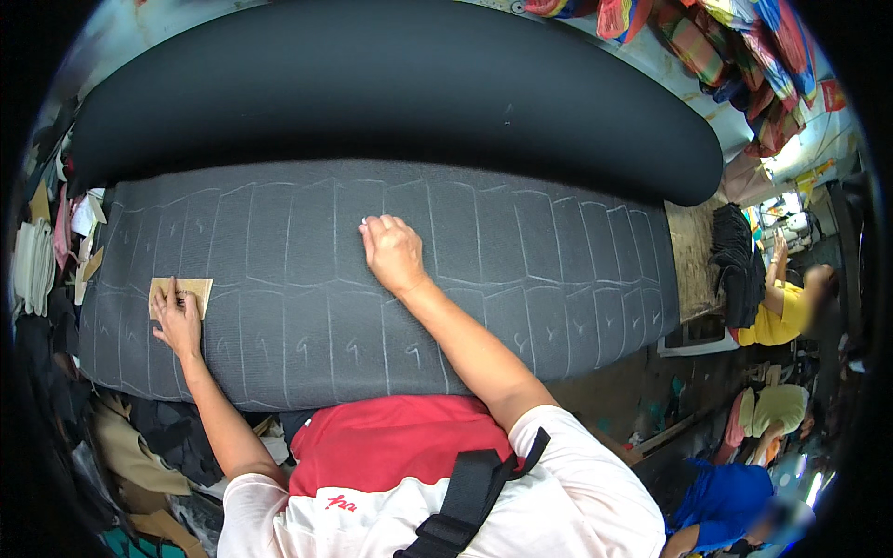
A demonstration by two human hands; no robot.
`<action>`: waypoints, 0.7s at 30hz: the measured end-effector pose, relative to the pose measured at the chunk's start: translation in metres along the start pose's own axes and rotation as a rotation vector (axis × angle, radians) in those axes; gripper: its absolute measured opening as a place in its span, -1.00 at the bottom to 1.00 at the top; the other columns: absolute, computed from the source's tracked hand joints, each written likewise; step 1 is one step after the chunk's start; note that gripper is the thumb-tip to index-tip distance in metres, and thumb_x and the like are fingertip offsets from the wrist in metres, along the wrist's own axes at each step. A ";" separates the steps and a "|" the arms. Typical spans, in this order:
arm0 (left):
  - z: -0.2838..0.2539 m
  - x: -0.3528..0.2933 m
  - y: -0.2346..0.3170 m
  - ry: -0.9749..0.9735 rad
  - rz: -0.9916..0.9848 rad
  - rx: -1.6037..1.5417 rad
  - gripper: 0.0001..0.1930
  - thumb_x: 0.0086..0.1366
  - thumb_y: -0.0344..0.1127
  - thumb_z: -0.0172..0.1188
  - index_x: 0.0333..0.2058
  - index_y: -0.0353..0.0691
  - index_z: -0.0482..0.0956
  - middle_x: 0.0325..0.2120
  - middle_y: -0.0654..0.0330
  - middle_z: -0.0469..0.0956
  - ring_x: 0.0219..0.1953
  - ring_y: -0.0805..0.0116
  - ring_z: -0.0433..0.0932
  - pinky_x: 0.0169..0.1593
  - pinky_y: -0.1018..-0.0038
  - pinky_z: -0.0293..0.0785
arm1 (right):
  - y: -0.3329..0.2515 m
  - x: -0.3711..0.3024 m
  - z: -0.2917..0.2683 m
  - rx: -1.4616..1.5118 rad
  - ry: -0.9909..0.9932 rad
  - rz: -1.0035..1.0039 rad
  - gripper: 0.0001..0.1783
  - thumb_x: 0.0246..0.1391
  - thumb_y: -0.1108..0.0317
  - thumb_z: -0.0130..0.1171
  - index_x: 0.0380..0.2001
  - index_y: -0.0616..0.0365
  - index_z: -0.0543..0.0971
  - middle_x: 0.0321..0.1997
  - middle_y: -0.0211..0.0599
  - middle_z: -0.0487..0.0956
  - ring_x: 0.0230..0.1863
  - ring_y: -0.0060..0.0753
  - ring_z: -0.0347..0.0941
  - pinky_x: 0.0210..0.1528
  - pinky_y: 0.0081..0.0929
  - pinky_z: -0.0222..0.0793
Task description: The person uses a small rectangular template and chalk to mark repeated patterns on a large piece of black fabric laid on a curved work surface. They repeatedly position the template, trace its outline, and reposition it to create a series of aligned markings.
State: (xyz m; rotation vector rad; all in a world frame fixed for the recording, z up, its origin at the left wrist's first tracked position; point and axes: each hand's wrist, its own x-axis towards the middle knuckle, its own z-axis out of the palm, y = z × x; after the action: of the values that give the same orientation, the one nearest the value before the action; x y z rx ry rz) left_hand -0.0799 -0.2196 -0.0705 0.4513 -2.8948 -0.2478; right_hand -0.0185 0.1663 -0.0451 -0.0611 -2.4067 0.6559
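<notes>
Dark grey fabric point(307, 232) spreads across the table, covered in a grid of white chalk outlines with handwritten marks in many of them. On its left part lies a small brown cardboard template point(198, 288). My left hand point(179, 318) rests on this template, fingers spread and pressing it flat. Near the middle of the fabric, my right hand point(395, 253) is closed in a pinch. A tiny white tip, which looks like a piece of chalk point(363, 221), shows at its fingertips; the rest is hidden by the fingers.
A thick black roll of material point(391, 84) lies along the far side. Folded cloth point(35, 265) and scraps crowd the left edge. To the right are a stack of dark pieces point(735, 251), a co-worker in yellow point(777, 316) and another in blue point(726, 493). Colourful bags point(688, 46) hang upper right.
</notes>
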 end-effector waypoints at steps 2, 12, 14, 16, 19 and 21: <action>0.000 0.001 -0.001 0.017 0.002 0.004 -0.45 0.17 0.00 -0.06 0.18 0.16 0.31 0.28 0.09 0.08 0.34 0.13 -0.03 0.21 -0.29 -0.27 | 0.009 0.005 -0.015 0.052 0.012 0.123 -0.85 0.07 0.37 0.09 -0.47 0.22 0.54 -0.50 -0.13 0.51 -0.49 -0.08 0.47 -0.44 -0.25 0.39; 0.002 0.001 -0.001 0.017 0.015 0.014 -0.44 0.16 0.01 -0.06 0.17 0.15 0.33 0.28 0.08 0.09 0.34 0.13 -0.03 0.18 -0.32 -0.22 | 0.083 -0.018 -0.067 -0.255 0.130 0.092 -0.81 0.08 0.34 0.08 -0.43 0.25 0.57 -0.48 -0.10 0.54 -0.49 -0.03 0.48 -0.40 -0.21 0.41; 0.001 0.000 -0.001 0.023 0.020 0.021 -0.44 0.16 0.02 -0.07 0.17 0.15 0.32 0.28 0.08 0.09 0.34 0.13 -0.02 0.18 -0.32 -0.21 | 0.083 -0.020 -0.067 -0.257 0.097 0.127 -0.79 0.09 0.31 0.06 -0.44 0.24 0.57 -0.48 -0.09 0.54 -0.46 -0.05 0.48 -0.38 -0.21 0.42; 0.001 0.000 -0.001 0.006 0.015 0.020 -0.44 0.16 0.02 -0.07 0.18 0.15 0.32 0.28 0.08 0.09 0.34 0.13 -0.02 0.18 -0.32 -0.21 | 0.090 -0.015 -0.079 -0.234 0.099 0.170 -0.78 0.09 0.31 0.06 -0.45 0.24 0.57 -0.46 -0.07 0.55 -0.44 -0.04 0.50 -0.37 -0.22 0.43; 0.000 0.001 -0.001 0.002 0.015 0.033 -0.43 0.16 0.01 -0.07 0.18 0.16 0.30 0.28 0.08 0.09 0.34 0.13 -0.02 0.19 -0.31 -0.21 | 0.112 -0.008 -0.113 -0.217 0.204 0.284 -0.77 0.10 0.31 0.04 -0.43 0.25 0.58 -0.44 -0.05 0.56 -0.45 -0.01 0.51 -0.38 -0.22 0.44; -0.001 0.002 -0.001 -0.004 0.012 0.053 -0.43 0.16 0.01 -0.07 0.19 0.17 0.30 0.28 0.08 0.09 0.34 0.13 -0.03 0.19 -0.29 -0.20 | 0.131 -0.010 -0.136 -0.307 0.330 0.317 -0.78 0.09 0.32 0.05 -0.43 0.26 0.58 -0.44 -0.05 0.56 -0.44 -0.01 0.51 -0.38 -0.21 0.42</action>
State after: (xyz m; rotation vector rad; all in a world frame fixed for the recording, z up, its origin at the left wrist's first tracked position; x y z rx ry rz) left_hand -0.0809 -0.2216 -0.0698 0.4428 -2.9132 -0.1712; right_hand 0.0550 0.3387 -0.0209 -0.6393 -2.1695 0.3706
